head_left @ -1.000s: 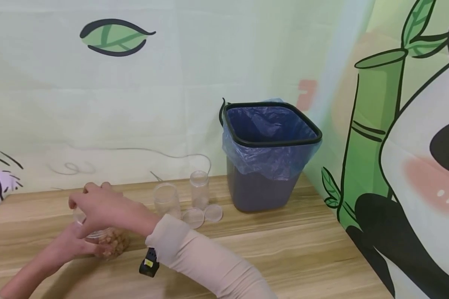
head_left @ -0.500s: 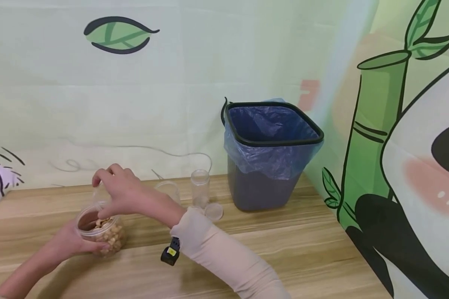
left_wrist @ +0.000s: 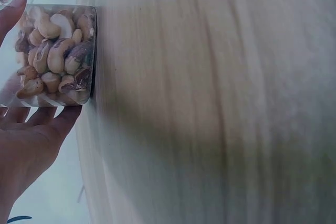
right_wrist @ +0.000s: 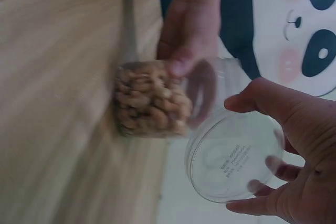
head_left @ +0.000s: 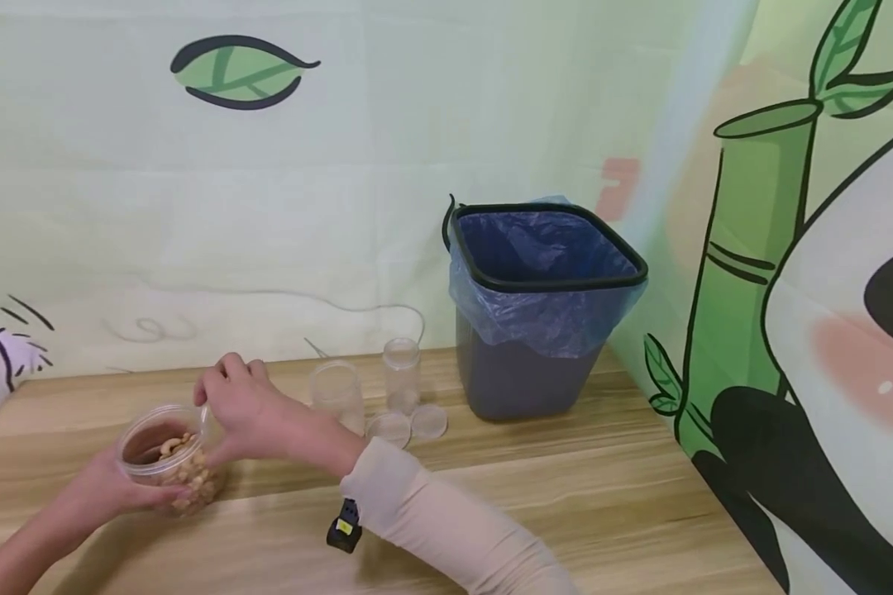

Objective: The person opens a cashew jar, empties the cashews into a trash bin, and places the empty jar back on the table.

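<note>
In the head view, my left hand (head_left: 107, 487) grips a clear plastic jar (head_left: 189, 478) by its side. Cashews (left_wrist: 55, 51) fill its lower part, and its mouth is uncovered. The left wrist view has the jar's base close to the wooden table, with fingers on one side and the thumb on the other. Just right of the jar's rim, my right hand (head_left: 256, 417) pinches a round transparent lid (right_wrist: 233, 158) by its edge. Small print shows on the lid in the right wrist view. Lid and jar are so near each other that I cannot tell whether they touch.
Two clear jars, a wide one (head_left: 336, 392) and a narrow one (head_left: 402, 380), stand behind my right forearm. Two round lids (head_left: 428, 422) lie in front of them. A dark bin (head_left: 524, 380) with a blue liner stands at the back right, by the printed wall cloth.
The right hand has lifted the lid off the cashew jar and moved it to the right. The left hand has shifted the jar slightly left since half a second ago.
</note>
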A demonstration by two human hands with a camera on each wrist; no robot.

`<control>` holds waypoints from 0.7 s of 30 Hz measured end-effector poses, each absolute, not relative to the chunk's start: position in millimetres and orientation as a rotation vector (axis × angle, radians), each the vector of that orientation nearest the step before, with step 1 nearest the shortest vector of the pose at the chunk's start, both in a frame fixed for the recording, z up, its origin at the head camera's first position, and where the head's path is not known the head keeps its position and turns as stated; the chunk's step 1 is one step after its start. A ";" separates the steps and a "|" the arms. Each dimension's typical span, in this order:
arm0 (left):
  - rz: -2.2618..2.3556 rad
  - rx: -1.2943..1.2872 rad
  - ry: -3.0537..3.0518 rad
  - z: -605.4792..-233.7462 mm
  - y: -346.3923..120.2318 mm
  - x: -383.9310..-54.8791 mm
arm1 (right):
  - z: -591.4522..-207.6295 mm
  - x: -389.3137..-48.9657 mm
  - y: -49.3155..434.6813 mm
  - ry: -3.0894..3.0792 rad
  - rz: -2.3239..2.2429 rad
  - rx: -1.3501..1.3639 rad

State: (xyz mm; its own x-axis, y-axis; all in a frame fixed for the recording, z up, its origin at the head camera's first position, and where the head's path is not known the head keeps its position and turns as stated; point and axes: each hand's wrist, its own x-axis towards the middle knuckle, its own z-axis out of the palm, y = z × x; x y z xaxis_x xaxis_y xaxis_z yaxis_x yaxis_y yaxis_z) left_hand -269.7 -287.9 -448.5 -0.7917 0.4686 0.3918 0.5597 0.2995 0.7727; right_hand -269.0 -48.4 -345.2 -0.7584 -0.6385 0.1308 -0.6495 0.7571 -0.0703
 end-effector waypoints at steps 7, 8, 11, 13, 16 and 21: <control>-1.524 -0.921 -2.443 -456.7 -294.0 -265.3 | -383.4 -268.5 -61.8 -2.873 0.168 0.861; -1.516 -0.920 -2.436 -457.2 -294.4 -265.3 | -388.1 -268.9 -63.1 -2.876 0.164 0.832; -1.512 -0.895 -2.444 -456.9 -296.0 -265.2 | -400.8 -270.0 -65.9 -2.887 0.137 0.773; -1.506 -0.871 -2.461 -456.5 -297.2 -265.1 | -408.2 -270.7 -66.7 -2.898 0.109 0.751; -1.533 -0.840 -2.490 -455.0 -299.1 -264.9 | -416.9 -271.9 -67.6 -2.941 0.101 0.702; -1.551 -0.844 -2.501 -450.2 -299.1 -266.3 | -424.2 -277.1 -69.2 -3.040 0.153 0.627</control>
State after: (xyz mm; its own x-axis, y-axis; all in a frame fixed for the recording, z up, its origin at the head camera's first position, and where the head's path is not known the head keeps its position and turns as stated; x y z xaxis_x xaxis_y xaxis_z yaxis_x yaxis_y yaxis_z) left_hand -266.3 -299.1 -450.2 -0.8452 0.4091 0.3439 0.4899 0.3359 0.8044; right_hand -277.1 -69.2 -424.2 -0.9179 -0.3932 0.0532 -0.3965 0.9137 -0.0891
